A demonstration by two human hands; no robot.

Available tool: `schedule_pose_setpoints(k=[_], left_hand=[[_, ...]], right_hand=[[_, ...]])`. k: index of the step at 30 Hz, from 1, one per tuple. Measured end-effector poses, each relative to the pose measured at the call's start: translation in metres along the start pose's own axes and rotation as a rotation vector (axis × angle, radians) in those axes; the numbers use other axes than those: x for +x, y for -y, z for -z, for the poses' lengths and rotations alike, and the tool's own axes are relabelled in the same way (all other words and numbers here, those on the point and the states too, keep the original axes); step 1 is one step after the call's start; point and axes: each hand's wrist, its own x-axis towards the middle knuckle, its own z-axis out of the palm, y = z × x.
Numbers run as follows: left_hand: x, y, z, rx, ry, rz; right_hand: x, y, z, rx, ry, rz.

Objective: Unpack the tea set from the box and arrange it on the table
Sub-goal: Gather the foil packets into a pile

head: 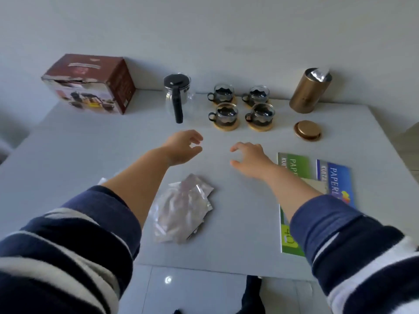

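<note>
From the head camera, both hands hover over the middle of the grey table (90, 155), holding nothing: the left hand (182, 147) and the right hand (248, 158) face each other with fingers loosely curled and spread, a bare gap of tabletop between them. At 12 o'clock from the hands stands the tea set. The glass teapot (178, 96), with black lid and black handle, is upright at about 11 o'clock from the left hand. Just to its right four glass cups sit in a two-by-two block on round wooden coasters: back left cup (222, 92), back right cup (257, 95), front left cup (225, 114), front right cup (260, 115). The brown box (90, 83) lies at 10 o'clock, near the far left corner. At 2 o'clock a gold canister (309, 94) stands open, its gold lid (307, 130) lying apart in front of it. Crumpled clear plastic wrapping (181, 211) lies at 6 o'clock between the forearms, and paper packs (335, 180) lie under the right forearm at 4 o'clock.
</note>
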Motion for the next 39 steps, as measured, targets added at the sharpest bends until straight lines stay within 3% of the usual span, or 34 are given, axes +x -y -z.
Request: schedule_pose_setpoints(k=[9, 13, 16, 20, 27, 32, 36, 39], left_hand=[[-0.114, 0.144, 0.037, 0.154, -0.089, 0.328], [-0.143, 0.177, 0.036, 0.207, 0.0, 0.421], [-0.156, 0.186, 0.03, 0.266, 0.079, 0.451], [-0.155, 0.181, 0.02, 0.36, -0.001, 0.475], [-0.137, 0.176, 0.016, 0.14, -0.125, 0.621], [-0.123, 0.181, 0.015, 0.216, -0.089, 0.656], [-0.11, 0.179, 0.016, 0.268, -0.054, 0.703], [-0.103, 0.175, 0.016, 0.222, -0.083, 0.692]], right_hand=[[-0.043, 0.091, -0.095, -0.022, 0.221, -0.149], [-0.047, 0.099, -0.11, -0.03, 0.225, -0.146], [-0.049, 0.106, -0.118, -0.102, 0.201, -0.152], [-0.044, 0.115, -0.129, -0.185, 0.108, -0.195], [-0.039, 0.11, -0.125, 0.182, 0.151, -0.336], [-0.04, 0.117, -0.124, -0.135, 0.168, -0.363], [-0.04, 0.122, -0.127, 0.088, 0.14, -0.282], [-0.037, 0.124, -0.13, 0.128, 0.148, -0.331]])
